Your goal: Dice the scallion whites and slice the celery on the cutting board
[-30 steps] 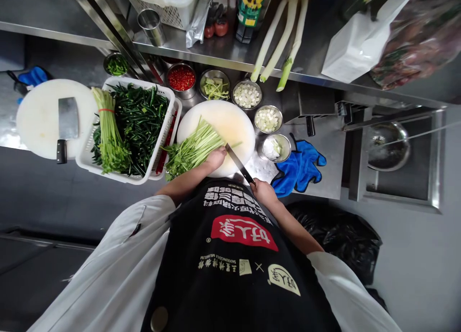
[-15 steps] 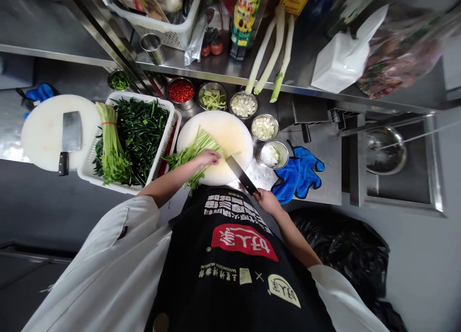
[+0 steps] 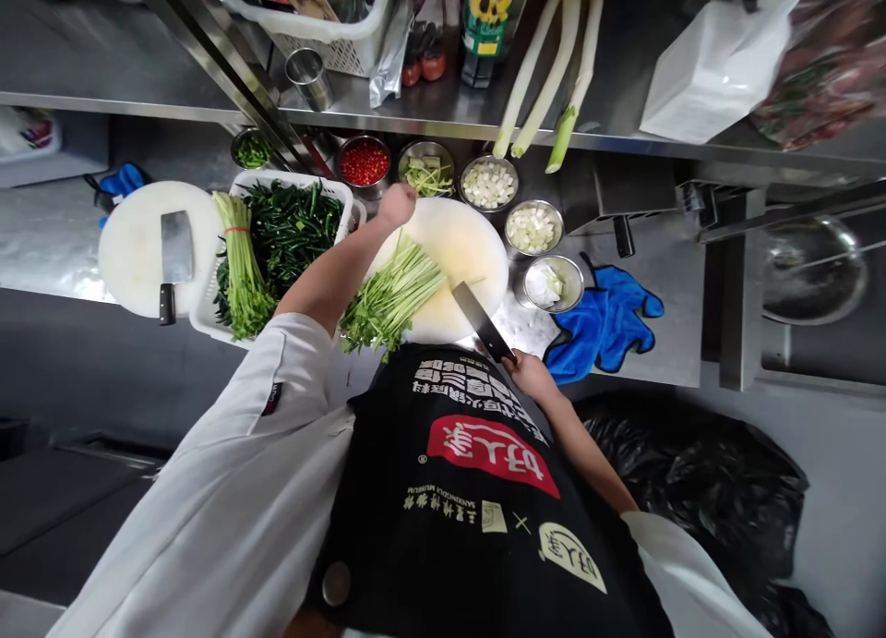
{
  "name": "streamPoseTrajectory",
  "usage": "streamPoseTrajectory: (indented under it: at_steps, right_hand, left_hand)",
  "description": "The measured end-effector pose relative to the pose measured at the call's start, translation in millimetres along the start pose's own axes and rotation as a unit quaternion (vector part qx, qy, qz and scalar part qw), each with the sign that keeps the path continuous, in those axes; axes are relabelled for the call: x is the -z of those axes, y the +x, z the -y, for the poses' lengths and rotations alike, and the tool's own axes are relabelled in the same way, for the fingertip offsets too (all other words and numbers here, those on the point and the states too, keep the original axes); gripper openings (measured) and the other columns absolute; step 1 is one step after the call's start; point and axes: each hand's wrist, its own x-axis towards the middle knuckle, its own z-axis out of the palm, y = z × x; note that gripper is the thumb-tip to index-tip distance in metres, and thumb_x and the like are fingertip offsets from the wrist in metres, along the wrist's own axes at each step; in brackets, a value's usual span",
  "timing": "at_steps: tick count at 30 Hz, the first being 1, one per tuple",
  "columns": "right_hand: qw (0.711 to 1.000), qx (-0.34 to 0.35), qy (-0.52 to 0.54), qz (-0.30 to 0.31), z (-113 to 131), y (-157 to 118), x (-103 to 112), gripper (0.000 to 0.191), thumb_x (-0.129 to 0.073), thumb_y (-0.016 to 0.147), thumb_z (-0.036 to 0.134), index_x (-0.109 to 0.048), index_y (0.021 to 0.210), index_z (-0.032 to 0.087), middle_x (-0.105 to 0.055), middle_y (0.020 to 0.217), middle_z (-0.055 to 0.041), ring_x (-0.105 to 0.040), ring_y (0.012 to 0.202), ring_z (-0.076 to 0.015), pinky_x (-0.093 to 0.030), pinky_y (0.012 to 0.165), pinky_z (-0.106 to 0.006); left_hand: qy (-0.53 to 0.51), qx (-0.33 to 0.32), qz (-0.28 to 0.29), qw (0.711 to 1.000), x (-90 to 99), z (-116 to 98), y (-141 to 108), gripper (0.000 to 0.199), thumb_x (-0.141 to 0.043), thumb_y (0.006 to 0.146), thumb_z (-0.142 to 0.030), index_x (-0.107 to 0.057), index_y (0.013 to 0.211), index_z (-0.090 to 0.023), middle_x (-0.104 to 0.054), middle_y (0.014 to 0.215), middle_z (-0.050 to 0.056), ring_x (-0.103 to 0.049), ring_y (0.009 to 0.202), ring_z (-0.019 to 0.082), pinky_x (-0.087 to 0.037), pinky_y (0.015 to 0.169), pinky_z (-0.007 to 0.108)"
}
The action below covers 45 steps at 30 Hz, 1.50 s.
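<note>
My left hand (image 3: pixel 398 204) is at the near left side of a metal bowl of cut celery (image 3: pixel 424 176), its fingers curled closed; what they hold, if anything, is hidden. Gripped by the handle in my right hand (image 3: pixel 530 375) is a cleaver (image 3: pixel 477 317), its blade lying over the right front of the round white cutting board (image 3: pixel 477 241). A bunch of celery stalks (image 3: pixel 408 282) lies on the board's left half, leaves hanging past the edge. A small cut piece rests near the blade.
On the left stand a white basket of green chillies (image 3: pixel 297 222) with banded celery (image 3: pixel 242 269), and another board (image 3: pixel 131 259) bearing a cleaver (image 3: pixel 176 250). Bowls of red chillies (image 3: pixel 364 162) and chopped white pieces (image 3: pixel 489 184) line the back. Blue gloves (image 3: pixel 609 319) lie right. A shelf (image 3: pixel 429 126) overhangs.
My left hand has moved from the celery on the board up and back to the bowl of cut celery. My right hand keeps the cleaver. The whole view has shifted slightly.
</note>
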Motion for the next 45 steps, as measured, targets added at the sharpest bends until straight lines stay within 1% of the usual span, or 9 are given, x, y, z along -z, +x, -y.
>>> streamPoseTrajectory:
  at_steps: [3, 8, 12, 18, 26, 31, 36, 40, 45]
  right_hand:
    - [1.0, 0.004, -0.002, -0.004, 1, 7, 5, 0.027, -0.052, 0.111, 0.035, -0.073, 0.107, 0.018, -0.078, 0.098, -0.01, -0.07, 0.09, -0.0218, -0.036, 0.071, -0.026]
    - [0.999, 0.009, -0.03, -0.013, 7, 22, 20, 0.029, -0.051, 0.112, 0.037, -0.073, 0.108, 0.018, -0.079, 0.101, -0.0123, -0.071, 0.094, -0.024, -0.036, 0.071, -0.028]
    - [0.999, 0.013, -0.04, -0.025, 17, 34, 32, 0.031, -0.05, 0.111, 0.037, -0.073, 0.109, 0.017, -0.079, 0.103, -0.0132, -0.072, 0.095, -0.0247, -0.038, 0.071, -0.029]
    - [0.998, 0.004, -0.055, -0.041, 30, 52, 47, 0.031, -0.052, 0.11, 0.037, -0.074, 0.114, 0.017, -0.079, 0.113, -0.0154, -0.073, 0.104, -0.027, -0.042, 0.075, -0.029]
    - [0.998, -0.013, -0.045, -0.042, 55, 63, 47, 0.034, -0.047, 0.11, 0.032, -0.073, 0.122, 0.014, -0.079, 0.117, -0.0198, -0.075, 0.107, -0.0291, -0.047, 0.082, -0.03]
    - [0.999, -0.028, -0.029, -0.034, 63, 58, 42, 0.035, -0.045, 0.109, 0.031, -0.072, 0.124, 0.014, -0.079, 0.119, -0.0203, -0.075, 0.108, -0.0286, -0.049, 0.082, -0.03]
    - [0.999, -0.034, -0.015, -0.036, 69, 54, 38, 0.036, -0.043, 0.109, 0.029, -0.071, 0.125, 0.012, -0.078, 0.12, -0.0227, -0.075, 0.11, -0.0309, -0.05, 0.084, -0.033]
    - [0.999, -0.04, 0.001, -0.03, 73, 51, 39, 0.036, -0.043, 0.109, 0.028, -0.07, 0.126, 0.012, -0.077, 0.12, -0.0234, -0.075, 0.111, -0.0314, -0.051, 0.087, -0.034]
    - [0.999, -0.043, 0.009, -0.028, 73, 52, 39, 0.036, -0.044, 0.11, 0.029, -0.07, 0.128, 0.013, -0.076, 0.123, -0.0241, -0.074, 0.112, -0.0325, -0.051, 0.089, -0.035]
  left_hand:
    - [0.05, -0.023, 0.057, 0.997, -1.5, 10, -57, 0.021, -0.061, 0.088, -0.013, -0.081, 0.095, -0.012, -0.078, 0.096, 0.009, -0.071, 0.097, 0.022, -0.052, 0.103, 0.034]
    - [0.143, -0.153, 0.271, 0.939, -11.1, 30, -150, 0.019, -0.069, 0.081, -0.016, -0.085, 0.092, -0.019, -0.078, 0.1, 0.006, -0.071, 0.094, 0.021, -0.053, 0.092, 0.028]
    - [0.216, -0.139, 0.26, 0.931, -22.4, 45, -182, 0.033, -0.067, 0.083, -0.015, -0.086, 0.108, -0.024, -0.076, 0.115, 0.008, -0.071, 0.11, 0.025, -0.052, 0.1, 0.03]
    - [0.257, -0.142, 0.244, 0.924, -29.5, 54, -186, 0.035, -0.061, 0.093, -0.022, -0.082, 0.12, -0.023, -0.074, 0.123, 0.011, -0.068, 0.118, 0.026, -0.05, 0.104, 0.033]
    - [0.197, -0.125, 0.206, 0.95, -28.1, 46, -186, 0.018, -0.061, 0.09, -0.022, -0.078, 0.092, -0.019, -0.075, 0.103, 0.01, -0.07, 0.099, 0.023, -0.053, 0.093, 0.031]
    - [0.044, 0.008, 0.138, 0.989, -7.0, 42, -147, 0.012, -0.065, 0.082, -0.019, -0.073, 0.091, -0.018, -0.074, 0.082, 0.006, -0.067, 0.075, 0.02, -0.053, 0.077, 0.031]
    - [-0.126, 0.141, 0.103, 0.976, 11.0, 37, -93, 0.011, -0.064, 0.081, -0.014, -0.073, 0.089, -0.014, -0.069, 0.07, 0.006, -0.052, 0.055, 0.012, -0.048, 0.064, 0.03]
    - [-0.065, 0.145, 0.138, 0.978, 13.9, 41, -88, 0.008, -0.073, 0.077, -0.016, -0.077, 0.083, -0.014, -0.066, 0.065, 0.004, -0.054, 0.056, 0.013, -0.05, 0.066, 0.031]
    - [0.149, 0.069, 0.18, 0.97, -5.0, 49, -117, 0.021, -0.086, 0.068, -0.032, -0.071, 0.064, -0.018, -0.067, 0.063, 0.004, -0.065, 0.07, 0.019, -0.053, 0.072, 0.027]
